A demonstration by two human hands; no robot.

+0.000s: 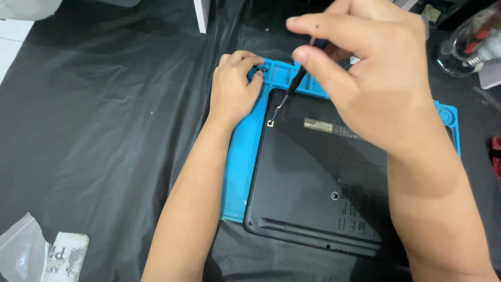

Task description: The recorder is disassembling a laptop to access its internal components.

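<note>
A black laptop (313,177) lies bottom side up on a blue work mat (237,172). My right hand (365,73) grips a thin black screwdriver (292,86) between thumb and fingers, its tip set on a screw spot (271,124) near the laptop's far left corner. My left hand (232,86) rests curled on the mat's top left corner, fingertips at a small dark piece (264,68) in a mat compartment. Whether it pinches that piece I cannot tell.
A black sheet (104,130) covers the table. A clear plastic bag (21,245) and a small printed packet (65,256) lie at the lower left. A clear container (469,42) with red parts stands at the upper right. A white post (201,14) rises at the top.
</note>
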